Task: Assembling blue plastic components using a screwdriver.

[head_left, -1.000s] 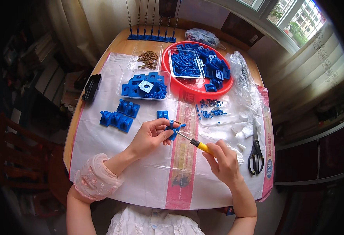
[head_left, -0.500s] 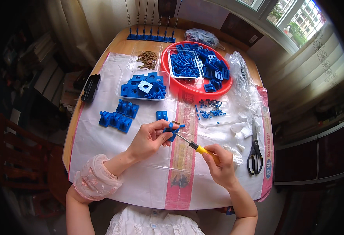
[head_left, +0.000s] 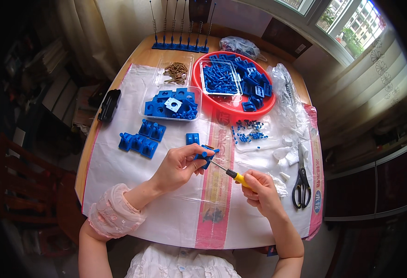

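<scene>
Left hand [head_left: 178,165]: raised over the table, palm turned down and inward, fingers [head_left: 199,150] curled together and pinched shut at the tips, thumb tucked beneath. Wrist bent slightly; forearm runs back toward the lower left, with a gathered pink sleeve at the elbow.

Right hand [head_left: 259,192]: lower and to the right of the left, closed in a loose fist, knuckles up, thumb pressed along the top. Forearm bare, entering from the lower edge. The two hands sit near each other, not touching.
</scene>
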Demonstrator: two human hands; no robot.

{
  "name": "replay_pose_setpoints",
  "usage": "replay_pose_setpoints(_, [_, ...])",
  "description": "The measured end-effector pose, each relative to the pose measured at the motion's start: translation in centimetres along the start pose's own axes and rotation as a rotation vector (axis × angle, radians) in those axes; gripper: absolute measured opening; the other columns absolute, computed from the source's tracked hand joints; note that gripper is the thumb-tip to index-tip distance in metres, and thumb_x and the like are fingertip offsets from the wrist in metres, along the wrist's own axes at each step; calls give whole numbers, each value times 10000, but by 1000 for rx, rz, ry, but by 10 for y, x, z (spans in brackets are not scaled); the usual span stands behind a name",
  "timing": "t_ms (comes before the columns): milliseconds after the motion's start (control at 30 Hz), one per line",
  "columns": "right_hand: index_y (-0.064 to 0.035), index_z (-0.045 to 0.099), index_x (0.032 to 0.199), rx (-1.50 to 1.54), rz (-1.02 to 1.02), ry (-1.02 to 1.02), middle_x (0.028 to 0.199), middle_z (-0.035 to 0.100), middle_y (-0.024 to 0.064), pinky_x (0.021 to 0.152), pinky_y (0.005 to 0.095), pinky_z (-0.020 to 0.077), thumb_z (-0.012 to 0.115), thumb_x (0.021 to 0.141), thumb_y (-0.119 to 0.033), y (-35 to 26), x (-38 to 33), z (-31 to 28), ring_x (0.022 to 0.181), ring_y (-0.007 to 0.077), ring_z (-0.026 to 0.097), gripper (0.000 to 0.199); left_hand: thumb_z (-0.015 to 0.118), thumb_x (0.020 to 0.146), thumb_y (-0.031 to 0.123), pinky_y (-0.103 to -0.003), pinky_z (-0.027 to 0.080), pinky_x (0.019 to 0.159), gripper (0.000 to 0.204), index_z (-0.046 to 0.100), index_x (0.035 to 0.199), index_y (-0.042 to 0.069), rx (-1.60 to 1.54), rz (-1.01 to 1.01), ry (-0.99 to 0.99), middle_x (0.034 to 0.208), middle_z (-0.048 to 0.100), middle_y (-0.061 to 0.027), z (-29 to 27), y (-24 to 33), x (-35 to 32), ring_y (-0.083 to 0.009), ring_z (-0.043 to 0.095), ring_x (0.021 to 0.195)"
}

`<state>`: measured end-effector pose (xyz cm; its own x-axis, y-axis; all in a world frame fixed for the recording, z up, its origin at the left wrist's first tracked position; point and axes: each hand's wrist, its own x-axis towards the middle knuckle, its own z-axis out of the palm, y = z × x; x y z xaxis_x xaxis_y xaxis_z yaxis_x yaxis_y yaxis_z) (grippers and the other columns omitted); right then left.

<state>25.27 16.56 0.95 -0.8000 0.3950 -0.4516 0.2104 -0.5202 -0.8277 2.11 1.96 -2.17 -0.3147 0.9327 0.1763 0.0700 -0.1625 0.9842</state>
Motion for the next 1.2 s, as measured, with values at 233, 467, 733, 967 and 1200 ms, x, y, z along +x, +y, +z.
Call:
replay_pose_setpoints(233, [-11, 577, 1007, -854, -421, 68, 745, 651, 59, 504, 266, 380, 706, 946, -120, -2, 8, -2, 551, 96, 518, 179, 669, 924, -37, -220, 571, 684, 258, 667, 1177, 12, 154, 20, 44, 1061, 713, -75, 8, 2, 2, -75, 670, 790])
replay_pose_setpoints(467, [-25, 569, 1080, -853, -771, 273, 675, 581, 76, 518, 301, 405, 706, 914, -17, 16, 5, 12, 559, 133, 534, 216, 740, 852, -12, -235, 603, 718, 337, 668, 1180, 9, 256, 34, -24, 1033, 716, -103, 27, 10, -8, -107, 711, 837])
replay_pose_setpoints(733, [0, 675, 1009, -913, -900, 177, 707, 577, 90, 511, 307, 393, 789, 820, 12, 24, 6, 28, 565, 181, 531, 220, 754, 867, 29, -216, 550, 633, 288, 682, 1145, 0, 58, -107, -153, 848, 745, -61, 43, 5, -22, -74, 700, 725])
replay_pose_setpoints(967, [-6, 674, 946, -965, -904, 166, 701, 568, 88, 498, 307, 375, 787, 815, 20, 23, 4, 29, 550, 188, 516, 175, 730, 882, -14, -242, 611, 747, 270, 675, 1144, -47, -77, -343, -148, 998, 755, -108, 47, 3, -24, -148, 743, 853])
replay_pose_setpoints(1200, [-9, 668, 962, -950, -892, 138, 700, 570, 90, 505, 300, 385, 774, 822, 24, 25, 6, 27, 565, 188, 539, 178, 708, 923, 29, -251, 601, 739, 240, 665, 1151, -32, -206, -376, -146, 982, 741, -102, 49, -4, -24, -142, 733, 863])
